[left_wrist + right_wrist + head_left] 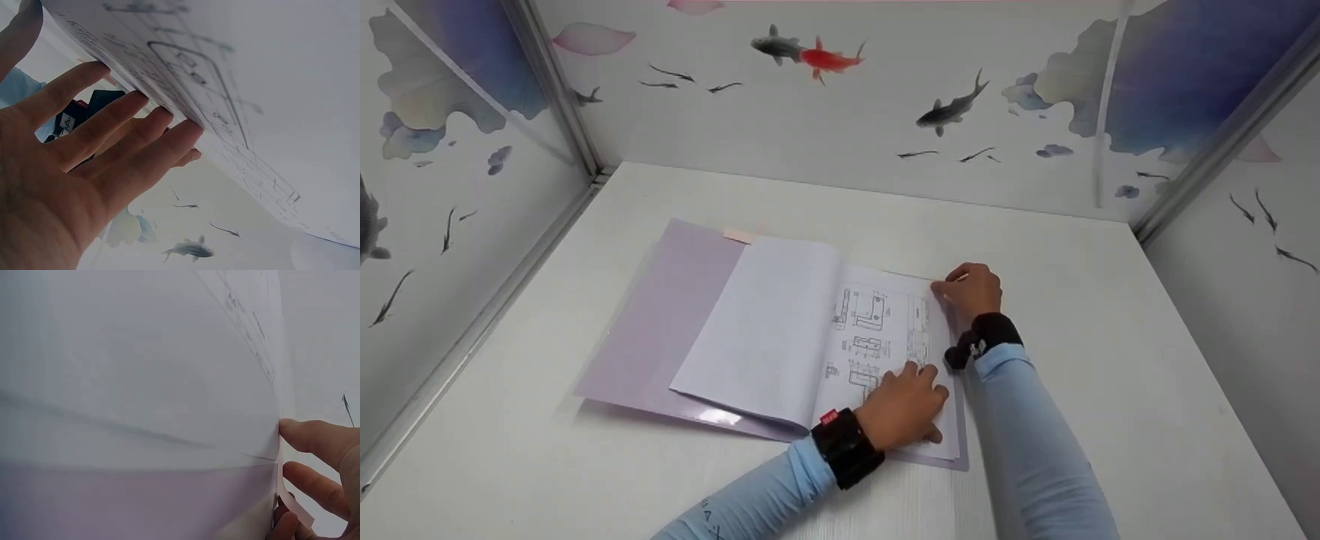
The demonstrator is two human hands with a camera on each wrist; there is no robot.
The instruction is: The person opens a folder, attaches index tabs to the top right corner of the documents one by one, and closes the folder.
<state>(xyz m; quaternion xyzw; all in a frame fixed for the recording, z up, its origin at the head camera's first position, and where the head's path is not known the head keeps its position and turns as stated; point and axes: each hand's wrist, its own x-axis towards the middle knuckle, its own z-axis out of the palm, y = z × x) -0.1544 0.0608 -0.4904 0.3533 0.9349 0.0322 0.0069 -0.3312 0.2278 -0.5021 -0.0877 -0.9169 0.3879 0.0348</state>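
Observation:
A lilac folder (660,315) lies open with white sheets inside. The right-hand page (896,281) carries printed technical drawings; a blank page (769,322) is turned over to the left. My left hand (904,409) rests on the lower part of the drawing page, fingers spread and fingertips against the paper. At the page's upper right corner is my right hand (975,289), fingers bent. In the right wrist view, its thumb and finger pinch a pink sticky tab (298,511) at the page edge.
Another pink tab (737,236) sticks out above the turned page. The white table (1110,375) is bounded by panels painted with fish and leaves, such as the back panel (847,127), with metal posts at the corners.

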